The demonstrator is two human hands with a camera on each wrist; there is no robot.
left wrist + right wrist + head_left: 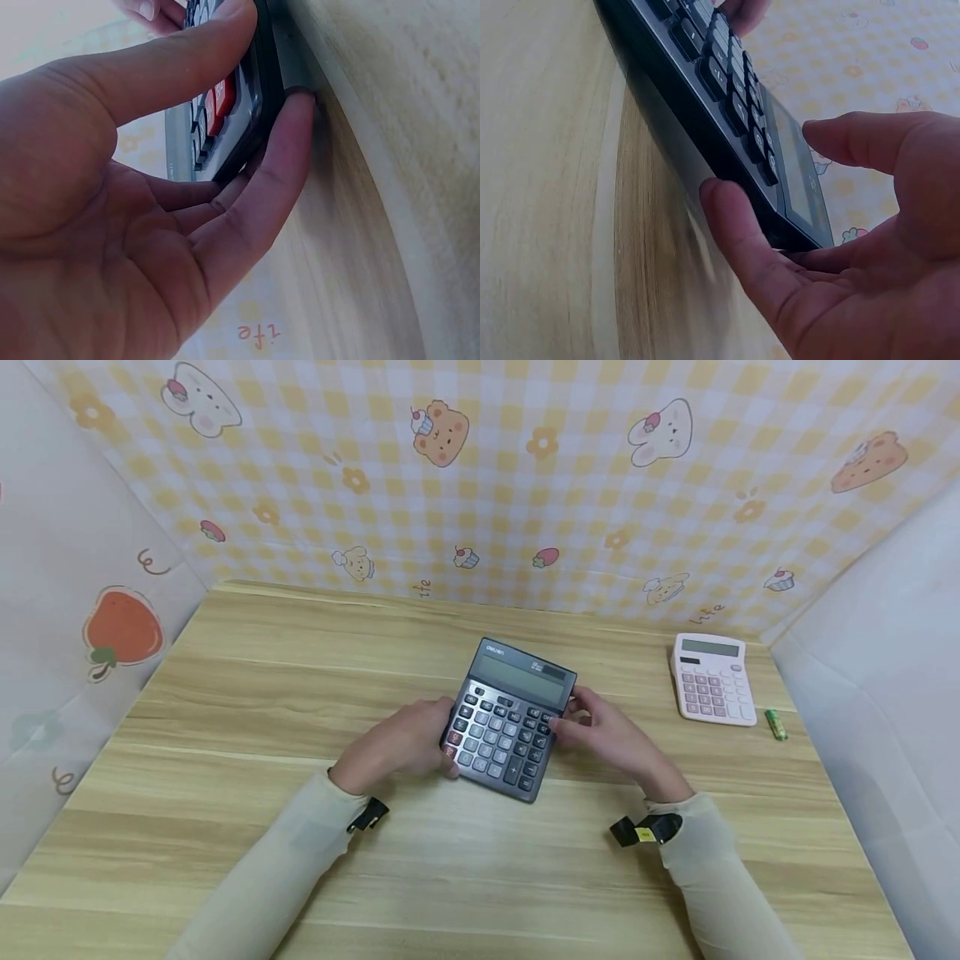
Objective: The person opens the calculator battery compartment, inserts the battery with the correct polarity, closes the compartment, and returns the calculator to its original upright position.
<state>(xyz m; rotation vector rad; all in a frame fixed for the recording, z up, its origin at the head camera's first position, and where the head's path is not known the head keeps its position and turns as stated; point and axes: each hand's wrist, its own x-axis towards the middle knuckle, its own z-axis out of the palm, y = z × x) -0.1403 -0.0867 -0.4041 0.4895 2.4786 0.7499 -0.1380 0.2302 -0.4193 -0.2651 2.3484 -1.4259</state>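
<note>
The left hand, left of centre in the head view, is clamped on the lower left edge of a dark grey calculator, its thumb over the front and its fingers bent round to the underside. The right hand, right of centre, holds the opposite edge, thumb at the upper right keys and the other fingers curled behind. The calculator sits at the middle of the frame, slanted, its screen toward the top and its keys facing up; the left wrist view shows two red keys beside that thumb. Each wrist wears a black strap, the left strap and the right strap, over pale sleeves that run to the bottom of the frame. Under all this is a wood-grain table. Toward the right of the frame a white calculator with pink keys lies well apart from the hands, with a small green battery just beside its lower right corner. A yellow checked cloth with cartoon animals fills the top, and a pale sheet printed with a strawberry covers the left side.
</note>
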